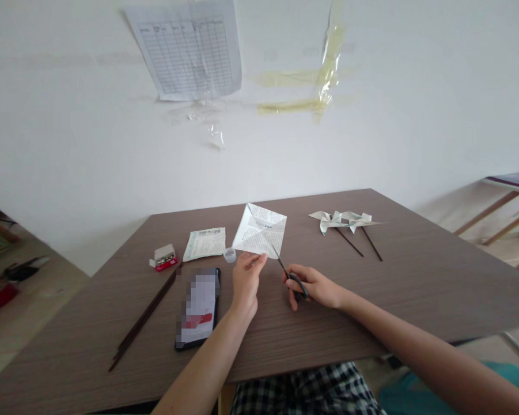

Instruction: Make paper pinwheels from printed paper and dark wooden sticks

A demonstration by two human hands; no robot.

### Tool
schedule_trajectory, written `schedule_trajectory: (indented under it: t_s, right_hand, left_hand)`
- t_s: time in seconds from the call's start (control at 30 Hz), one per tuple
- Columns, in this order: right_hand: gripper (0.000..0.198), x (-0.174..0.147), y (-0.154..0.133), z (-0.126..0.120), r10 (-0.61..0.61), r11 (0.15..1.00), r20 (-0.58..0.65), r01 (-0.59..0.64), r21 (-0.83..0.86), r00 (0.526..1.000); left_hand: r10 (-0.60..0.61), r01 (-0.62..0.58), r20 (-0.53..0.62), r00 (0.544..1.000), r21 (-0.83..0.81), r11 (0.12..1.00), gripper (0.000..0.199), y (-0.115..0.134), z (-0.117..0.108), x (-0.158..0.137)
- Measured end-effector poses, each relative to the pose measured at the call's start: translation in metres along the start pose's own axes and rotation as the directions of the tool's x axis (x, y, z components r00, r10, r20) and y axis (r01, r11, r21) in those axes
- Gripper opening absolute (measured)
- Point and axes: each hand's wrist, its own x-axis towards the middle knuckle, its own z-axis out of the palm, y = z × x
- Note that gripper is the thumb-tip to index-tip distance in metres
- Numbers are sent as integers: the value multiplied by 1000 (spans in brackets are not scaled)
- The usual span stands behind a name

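A creased square sheet of printed white paper (261,230) tilts above the brown wood-grained counter (341,317), its near edge pinched in the left hand (246,279). The right hand (314,281), fingers curled, grips black-handled metal scissors (304,291), blades at the paper's corner, perhaps cutting in.

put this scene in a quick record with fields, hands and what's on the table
left grip: holds the creased paper square by its near edge
right grip: holds the scissors
scissors position: blades at the paper square's near right corner; depth of any cut unclear
right side of table: two paper pinwheels, each with a dark stick
left side of table: phone, dark sticks, small open box, printed paper
beside printed paper: small clear cup
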Motion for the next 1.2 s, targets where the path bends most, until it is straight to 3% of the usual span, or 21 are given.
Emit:
schedule_trajectory:
  t_s: [1.2]
  right_hand:
    - [42, 0, -1, -1, 11, 998, -1, -11, -67, 1000]
  left_hand:
    - [-21, 21, 7, 1000, -13, 1000, 28, 5, 2, -1]
